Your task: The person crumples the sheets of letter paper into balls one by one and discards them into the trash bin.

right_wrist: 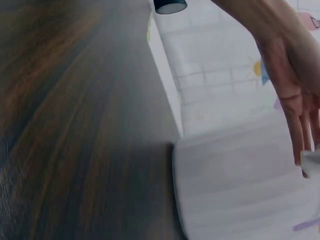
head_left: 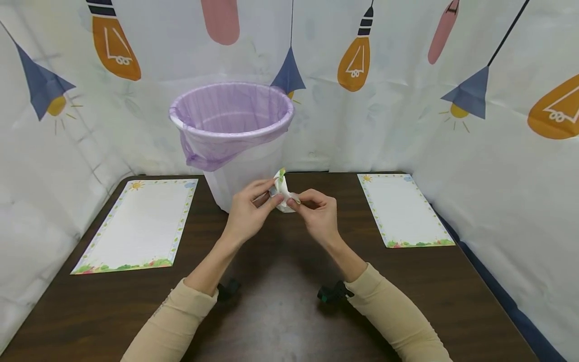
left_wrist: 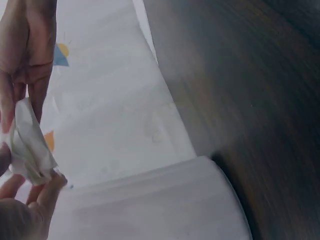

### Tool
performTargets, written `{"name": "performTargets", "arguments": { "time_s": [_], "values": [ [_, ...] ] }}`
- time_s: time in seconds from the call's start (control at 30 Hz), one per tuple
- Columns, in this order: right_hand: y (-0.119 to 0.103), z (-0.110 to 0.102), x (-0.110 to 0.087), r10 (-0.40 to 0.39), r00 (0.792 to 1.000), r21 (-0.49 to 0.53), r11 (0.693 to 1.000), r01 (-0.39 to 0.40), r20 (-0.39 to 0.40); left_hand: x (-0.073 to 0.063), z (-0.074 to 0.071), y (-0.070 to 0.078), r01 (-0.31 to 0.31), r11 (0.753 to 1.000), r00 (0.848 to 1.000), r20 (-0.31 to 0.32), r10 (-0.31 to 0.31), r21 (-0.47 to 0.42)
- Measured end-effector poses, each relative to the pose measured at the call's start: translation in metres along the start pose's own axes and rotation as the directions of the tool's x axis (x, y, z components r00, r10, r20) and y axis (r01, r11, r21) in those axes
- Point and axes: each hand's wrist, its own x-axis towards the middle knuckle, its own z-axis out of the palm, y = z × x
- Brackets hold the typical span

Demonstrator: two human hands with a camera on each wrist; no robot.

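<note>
Out in front, both hands hold a small crumpled piece of white paper [head_left: 281, 188] with green leaf print. My left hand [head_left: 251, 208] pinches its left side between thumb and fingers. At its right end, the thumb and bent forefinger of my right hand [head_left: 320, 211] pinch a narrow corner. In the left wrist view the folded paper [left_wrist: 30, 145] sits between the fingertips of both hands. Only a bit of the paper [right_wrist: 311, 162] shows at the right wrist view's edge.
A white trash bin [head_left: 244, 166] with a purple liner [head_left: 205, 158] stands just behind the hands. A sheet with a leafy printed border lies at the left [head_left: 140, 221], another sheet [head_left: 402, 211] at the right. A curtain [head_left: 393, 125] with printed lamps hangs behind the dark table [head_left: 280, 301].
</note>
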Motion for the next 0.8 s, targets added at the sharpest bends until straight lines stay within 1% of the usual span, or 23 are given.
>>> {"name": "performTargets", "arguments": {
  "time_s": [0.1, 0.2, 0.3, 0.4, 0.47, 0.57, 0.67, 0.73, 0.8],
  "values": [
    [0.002, -0.004, 0.003, -0.04, 0.997, 0.015, 0.999, 0.039, 0.072, 0.001, -0.004, -0.003, 0.047, 0.998, 0.998, 0.044, -0.045, -0.04],
    [0.004, -0.008, 0.004, -0.07, 0.989, 0.012, 0.998, 0.069, 0.13, 0.003, -0.005, -0.008, 0.094, 0.993, 0.991, 0.102, -0.086, -0.074],
    [0.005, -0.013, 0.005, -0.072, 0.983, 0.013, 0.997, 0.07, 0.171, 0.004, -0.006, -0.012, 0.17, 0.979, 0.973, 0.18, -0.147, -0.117],
    [0.006, -0.015, 0.006, -0.055, 0.975, 0.03, 0.998, 0.05, 0.215, 0.004, -0.007, -0.016, 0.247, 0.957, 0.947, 0.245, -0.206, -0.151],
    [0.007, -0.014, 0.008, -0.048, 0.97, 0.036, 0.999, 0.041, 0.239, 0.004, -0.008, -0.018, 0.272, 0.949, 0.935, 0.276, -0.221, -0.162],
    [0.008, -0.015, 0.01, -0.047, 0.961, 0.039, 0.999, 0.038, 0.273, 0.004, -0.008, -0.022, 0.271, 0.947, 0.929, 0.305, -0.211, -0.171],
    [0.009, -0.017, 0.013, -0.056, 0.954, 0.052, 0.998, 0.042, 0.295, 0.003, -0.006, -0.024, 0.246, 0.952, 0.926, 0.334, -0.176, -0.181],
    [0.011, -0.019, 0.015, -0.058, 0.952, 0.074, 0.997, 0.037, 0.302, 0.002, -0.004, -0.025, 0.218, 0.959, 0.929, 0.339, -0.147, -0.181],
    [0.013, -0.02, 0.016, -0.056, 0.953, 0.092, 0.995, 0.03, 0.299, 0.001, -0.002, -0.025, 0.193, 0.966, 0.935, 0.33, -0.128, -0.174]
  ]
}}
